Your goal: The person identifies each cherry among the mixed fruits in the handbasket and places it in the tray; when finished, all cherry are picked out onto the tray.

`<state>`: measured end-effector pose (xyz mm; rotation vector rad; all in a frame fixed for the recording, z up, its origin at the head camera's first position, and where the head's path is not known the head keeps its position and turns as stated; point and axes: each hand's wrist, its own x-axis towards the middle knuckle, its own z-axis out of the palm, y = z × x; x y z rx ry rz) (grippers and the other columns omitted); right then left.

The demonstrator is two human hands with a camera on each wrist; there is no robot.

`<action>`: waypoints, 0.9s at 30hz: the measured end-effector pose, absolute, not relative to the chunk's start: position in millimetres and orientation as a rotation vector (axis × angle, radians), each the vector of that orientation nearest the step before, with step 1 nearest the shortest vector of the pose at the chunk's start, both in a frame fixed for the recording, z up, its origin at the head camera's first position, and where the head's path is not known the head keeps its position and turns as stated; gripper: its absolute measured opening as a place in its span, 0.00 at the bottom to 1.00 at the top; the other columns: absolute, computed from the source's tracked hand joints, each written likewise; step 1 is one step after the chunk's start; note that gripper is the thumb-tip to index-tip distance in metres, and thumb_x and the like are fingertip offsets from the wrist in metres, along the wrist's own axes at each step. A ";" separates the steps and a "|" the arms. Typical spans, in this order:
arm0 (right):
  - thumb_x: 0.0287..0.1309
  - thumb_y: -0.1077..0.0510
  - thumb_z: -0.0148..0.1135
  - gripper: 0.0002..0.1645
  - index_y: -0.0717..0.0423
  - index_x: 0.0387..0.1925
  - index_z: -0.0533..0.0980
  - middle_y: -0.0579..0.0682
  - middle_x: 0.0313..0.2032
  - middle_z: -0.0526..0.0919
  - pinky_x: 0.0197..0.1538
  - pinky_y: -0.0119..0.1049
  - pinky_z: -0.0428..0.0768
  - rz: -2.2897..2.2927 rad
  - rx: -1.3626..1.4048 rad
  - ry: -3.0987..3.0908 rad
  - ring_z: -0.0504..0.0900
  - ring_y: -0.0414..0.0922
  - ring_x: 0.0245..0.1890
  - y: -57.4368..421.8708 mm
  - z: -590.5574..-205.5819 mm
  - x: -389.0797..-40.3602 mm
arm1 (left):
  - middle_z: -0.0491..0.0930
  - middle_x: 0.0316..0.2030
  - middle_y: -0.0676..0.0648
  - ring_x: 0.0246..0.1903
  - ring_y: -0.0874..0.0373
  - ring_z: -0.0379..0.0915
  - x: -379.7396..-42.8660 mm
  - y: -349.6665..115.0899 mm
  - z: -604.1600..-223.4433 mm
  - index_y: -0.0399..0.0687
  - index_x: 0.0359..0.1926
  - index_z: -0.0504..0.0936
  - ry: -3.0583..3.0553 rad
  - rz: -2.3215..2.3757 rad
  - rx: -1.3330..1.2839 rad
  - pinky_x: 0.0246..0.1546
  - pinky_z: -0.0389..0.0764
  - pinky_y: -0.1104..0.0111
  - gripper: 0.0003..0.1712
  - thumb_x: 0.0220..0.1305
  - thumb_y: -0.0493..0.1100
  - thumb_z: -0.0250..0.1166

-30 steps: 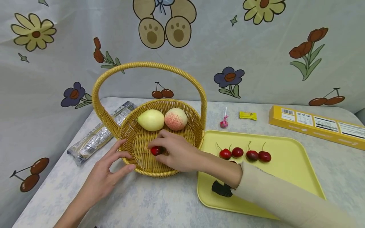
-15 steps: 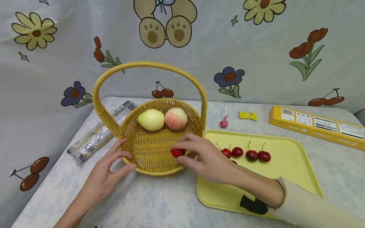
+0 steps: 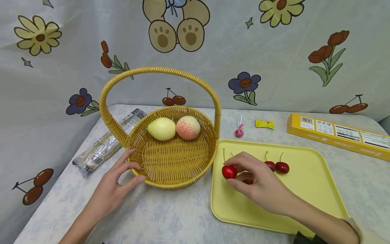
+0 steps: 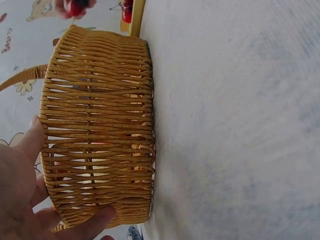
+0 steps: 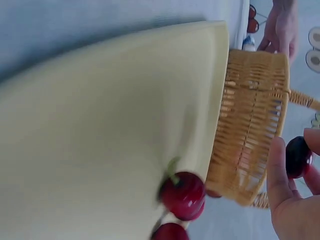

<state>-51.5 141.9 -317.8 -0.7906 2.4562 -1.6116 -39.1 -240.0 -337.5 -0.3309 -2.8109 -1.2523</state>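
In the head view my right hand (image 3: 263, 184) pinches a red cherry (image 3: 229, 172) between thumb and fingers, above the left part of the yellow tray (image 3: 292, 217). Two dark red cherries lie on the tray; the right one (image 3: 282, 167) shows fully, and others are partly hidden behind the hand. My left hand (image 3: 112, 188) rests its extended fingertips and thumb against the left front rim of the wicker basket (image 3: 173, 186). Inside the basket, at the back, sit a pale yellow-green pear (image 3: 161, 128) and a pink-speckled peach (image 3: 188, 127).
A long silvery packet (image 3: 106, 145) lies left of the basket, partly behind it. Past the tray are a lollipop (image 3: 239, 131), a small yellow wrapped candy (image 3: 264, 123) and a long yellow box (image 3: 338, 135). The basket's tall handle (image 3: 161, 69) arches over it.
My right hand has carried the cherry rightward, out of the basket and over the tray. The left hand stays at the basket's rim, and the pear and peach have not moved.
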 end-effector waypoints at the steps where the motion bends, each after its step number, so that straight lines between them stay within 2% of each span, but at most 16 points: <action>1: 0.56 0.69 0.70 0.19 0.49 0.47 0.79 0.44 0.42 0.79 0.41 0.37 0.83 -1.608 -0.755 2.469 0.83 0.43 0.38 148.2 -317.8 -50.1 | 0.58 0.73 0.43 0.70 0.37 0.54 -39.1 -239.9 -337.6 0.51 0.43 0.81 -2.809 -1.252 -0.332 0.55 0.64 0.38 0.09 0.63 0.43 0.70; 12: 0.52 0.65 0.74 0.18 0.51 0.45 0.80 0.43 0.40 0.80 0.36 0.34 0.82 -1.401 -0.567 2.716 0.83 0.40 0.35 207.3 -334.3 -35.2 | 0.58 0.73 0.43 0.69 0.36 0.54 -38.7 -239.0 -337.7 0.51 0.43 0.81 -2.810 -1.236 -0.333 0.54 0.64 0.37 0.09 0.63 0.43 0.70; 20: 0.47 0.64 0.77 0.20 0.50 0.44 0.81 0.42 0.37 0.78 0.31 0.32 0.80 -1.145 -0.455 2.905 0.80 0.35 0.32 226.0 -345.3 -33.8 | 0.59 0.72 0.43 0.69 0.36 0.55 -38.4 -240.8 -337.6 0.51 0.42 0.81 -2.803 -1.222 -0.335 0.54 0.65 0.38 0.09 0.63 0.43 0.70; 27: 0.47 0.58 0.79 0.19 0.51 0.43 0.82 0.43 0.35 0.78 0.31 0.31 0.78 -0.930 -0.333 2.926 0.78 0.36 0.29 235.5 -348.4 -33.9 | 0.58 0.73 0.43 0.70 0.36 0.53 -38.3 -240.4 -339.1 0.50 0.43 0.80 -2.802 -1.252 -0.345 0.54 0.64 0.37 0.09 0.63 0.43 0.70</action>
